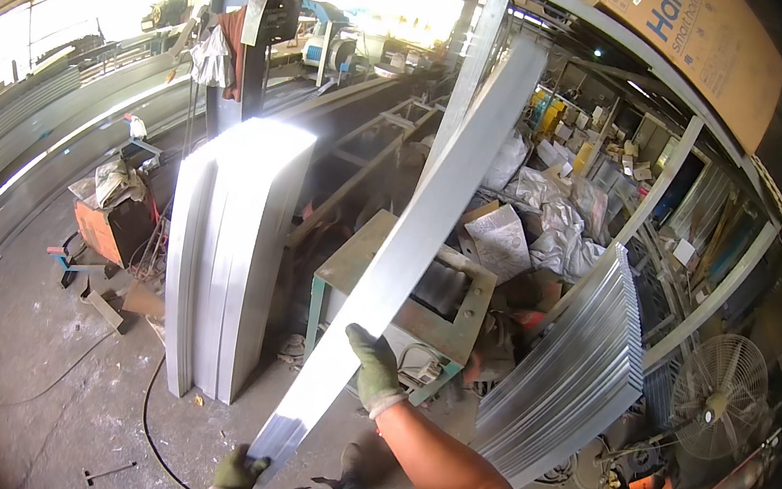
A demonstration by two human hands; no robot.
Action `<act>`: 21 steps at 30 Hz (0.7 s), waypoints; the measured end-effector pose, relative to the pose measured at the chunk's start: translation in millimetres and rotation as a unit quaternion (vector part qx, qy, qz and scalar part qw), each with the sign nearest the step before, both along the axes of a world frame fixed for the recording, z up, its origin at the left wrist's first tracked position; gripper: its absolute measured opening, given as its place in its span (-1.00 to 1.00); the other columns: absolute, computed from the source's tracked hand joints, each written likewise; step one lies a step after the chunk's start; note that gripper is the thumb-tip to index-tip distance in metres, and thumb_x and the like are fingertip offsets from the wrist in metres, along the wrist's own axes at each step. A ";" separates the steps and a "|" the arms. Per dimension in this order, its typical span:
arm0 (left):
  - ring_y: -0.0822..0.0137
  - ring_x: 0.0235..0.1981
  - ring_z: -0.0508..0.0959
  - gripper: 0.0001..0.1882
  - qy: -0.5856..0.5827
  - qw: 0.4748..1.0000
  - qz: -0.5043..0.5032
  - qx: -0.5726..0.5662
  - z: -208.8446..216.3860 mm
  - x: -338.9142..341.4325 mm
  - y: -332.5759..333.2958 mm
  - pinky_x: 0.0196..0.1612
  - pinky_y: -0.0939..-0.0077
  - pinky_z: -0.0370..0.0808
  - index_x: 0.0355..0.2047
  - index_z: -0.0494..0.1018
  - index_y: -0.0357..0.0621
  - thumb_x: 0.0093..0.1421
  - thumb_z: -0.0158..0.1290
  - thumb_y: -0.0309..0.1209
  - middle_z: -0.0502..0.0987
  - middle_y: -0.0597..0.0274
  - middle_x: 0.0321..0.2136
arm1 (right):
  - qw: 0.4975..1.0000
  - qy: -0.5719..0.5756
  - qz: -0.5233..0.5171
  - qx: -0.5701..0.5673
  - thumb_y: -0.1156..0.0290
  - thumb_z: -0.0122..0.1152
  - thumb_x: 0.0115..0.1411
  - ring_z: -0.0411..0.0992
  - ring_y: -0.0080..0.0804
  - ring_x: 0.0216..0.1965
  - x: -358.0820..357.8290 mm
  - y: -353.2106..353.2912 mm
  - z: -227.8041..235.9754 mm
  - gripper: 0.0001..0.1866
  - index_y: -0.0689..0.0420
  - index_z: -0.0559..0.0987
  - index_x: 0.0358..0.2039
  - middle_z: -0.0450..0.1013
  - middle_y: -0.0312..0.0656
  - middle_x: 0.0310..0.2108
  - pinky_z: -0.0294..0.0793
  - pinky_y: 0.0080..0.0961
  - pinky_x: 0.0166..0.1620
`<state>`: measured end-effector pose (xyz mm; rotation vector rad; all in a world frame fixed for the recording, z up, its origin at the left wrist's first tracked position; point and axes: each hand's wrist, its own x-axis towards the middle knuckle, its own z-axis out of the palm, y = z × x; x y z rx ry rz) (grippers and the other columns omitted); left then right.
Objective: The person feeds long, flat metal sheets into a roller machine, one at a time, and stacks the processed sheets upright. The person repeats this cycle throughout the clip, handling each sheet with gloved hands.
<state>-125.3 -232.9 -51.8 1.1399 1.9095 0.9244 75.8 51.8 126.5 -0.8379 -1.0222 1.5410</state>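
Note:
A long, shiny metal channel (pixel 418 233) stands tilted in front of me, its top leaning away to the upper right. My left hand (pixel 238 472), in a green work glove, is closed on its lower end. Higher up, my gloved right hand (pixel 375 372) grips the right edge, with the fingertips partly behind the metal. Left of the channel, a bundle of similar metal profiles (pixel 230 271) stands upright on the floor. Another stack of ribbed metal profiles (pixel 575 368) leans at the right, beyond my right forearm.
Behind the channel stands a green metal workbench (pixel 356 258) with an opening in its top. A steel frame (pixel 659 178) carries a cardboard box (pixel 707 59). At the right is a pedestal fan (pixel 719 395). A black cable (pixel 149 416) crosses the floor near an orange box (pixel 102 232).

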 end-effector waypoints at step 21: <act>-0.29 0.61 0.13 0.10 0.627 0.706 0.159 0.289 296.5 -123.8 -55.2 0.60 -0.47 -0.03 0.57 0.18 -0.03 0.18 0.43 0.14 0.27 -0.12 0.55 | 0.711 -0.435 0.040 0.551 0.48 0.38 0.06 0.62 0.02 -0.17 26.6 -18.8 27.3 -0.71 0.13 0.73 -0.15 0.65 -0.08 -0.27 0.59 -0.06 -0.06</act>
